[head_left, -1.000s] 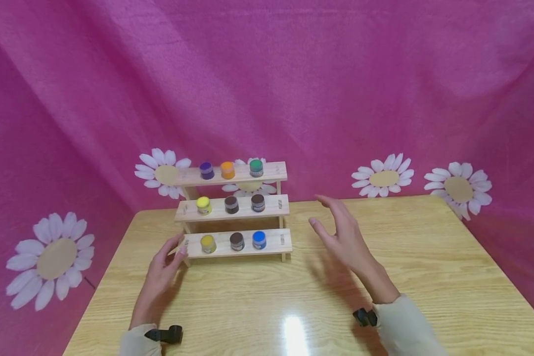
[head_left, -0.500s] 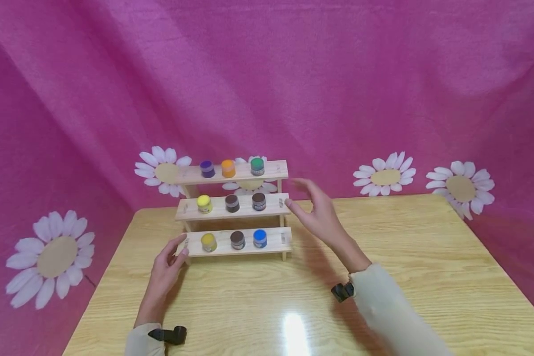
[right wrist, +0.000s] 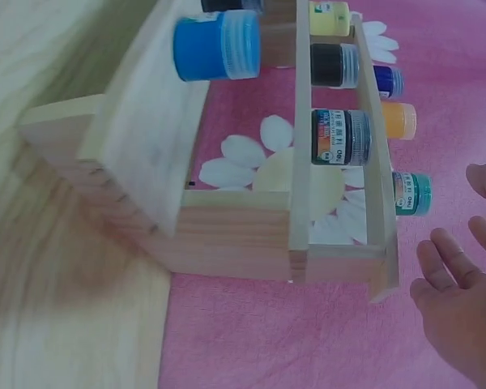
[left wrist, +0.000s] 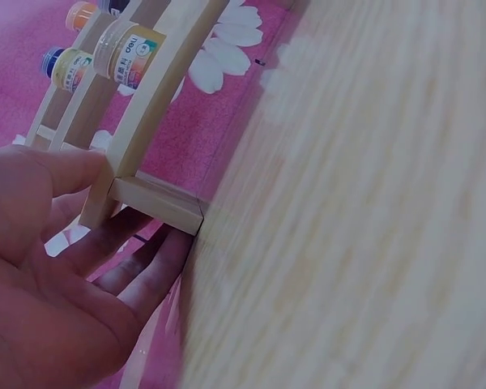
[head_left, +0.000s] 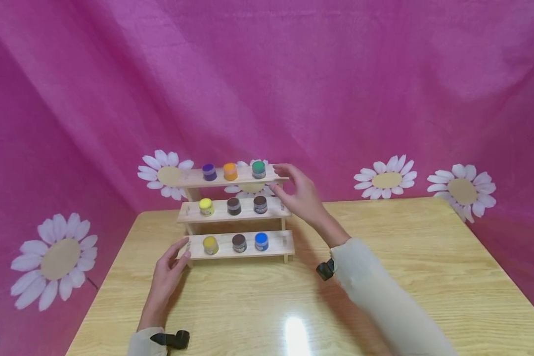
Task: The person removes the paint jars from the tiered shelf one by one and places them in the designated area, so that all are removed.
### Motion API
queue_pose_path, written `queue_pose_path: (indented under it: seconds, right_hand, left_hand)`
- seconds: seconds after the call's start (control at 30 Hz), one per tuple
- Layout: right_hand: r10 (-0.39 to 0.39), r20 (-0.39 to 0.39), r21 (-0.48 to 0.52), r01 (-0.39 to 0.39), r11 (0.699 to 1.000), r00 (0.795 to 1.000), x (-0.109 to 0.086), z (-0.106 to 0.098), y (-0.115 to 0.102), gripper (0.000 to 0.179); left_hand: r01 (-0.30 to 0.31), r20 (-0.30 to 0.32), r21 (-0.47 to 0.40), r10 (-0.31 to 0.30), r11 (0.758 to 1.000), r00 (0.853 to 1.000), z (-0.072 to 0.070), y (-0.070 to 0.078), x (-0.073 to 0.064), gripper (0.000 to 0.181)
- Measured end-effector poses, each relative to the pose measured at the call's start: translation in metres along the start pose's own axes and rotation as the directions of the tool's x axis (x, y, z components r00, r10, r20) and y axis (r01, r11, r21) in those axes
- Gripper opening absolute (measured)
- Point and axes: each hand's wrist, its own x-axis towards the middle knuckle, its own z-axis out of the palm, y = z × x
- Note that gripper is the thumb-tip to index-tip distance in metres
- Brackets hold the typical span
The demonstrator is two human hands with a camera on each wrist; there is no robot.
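A three-tier wooden display stand (head_left: 274, 245) holds small paint jars, three on each tier. My left hand (head_left: 164, 277) holds the left end of the bottom tier. In the left wrist view, its thumb lies at the plank's end and its fingers reach behind the leg (left wrist: 158, 203). My right hand (head_left: 306, 200) is at the right end of the top tier, thumb and fingers spread and holding nothing. Nearest to it is the green paint jar (head_left: 258, 170), with a gap between them in the right wrist view. An orange jar (head_left: 230, 172) and a purple jar (head_left: 209, 172) stand farther left.
Yellow (head_left: 206, 207) and two dark jars stand on the middle tier. On the bottom one are a mustard jar (head_left: 210, 245), a brown jar (head_left: 239, 243) and a blue jar (head_left: 261, 242). A pink daisy-print cloth (head_left: 320, 99) hangs behind the wooden table (head_left: 382, 247).
My right hand has moved left and toward the back, from beside the stand to the top tier's right end. My left hand has stayed at the bottom tier's left end.
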Motion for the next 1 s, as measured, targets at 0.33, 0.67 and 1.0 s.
queue_pose_path:
  seconds: [0.33,0.67,1.0]
  right_hand:
    - [0.067,0.058,0.090,-0.072,0.993,0.996,0.030,0.012,0.004,0.048]
    - [0.136,0.035,0.002,-0.136,0.991,0.990,0.046,0.026,0.005,0.044]
    - [0.193,-0.013,-0.037,-0.193,0.981,0.981,0.053,0.034,0.008,0.040]
  left_hand:
    - [-0.012,-0.012,-0.026,0.011,1.000,1.000,0.000,0.000,-0.003,0.046]
    - [-0.021,-0.002,-0.058,0.021,0.998,1.000,0.002,-0.002,-0.001,0.044]
    - [-0.032,-0.005,-0.050,0.031,0.998,0.999,0.002,-0.006,0.002,0.044]
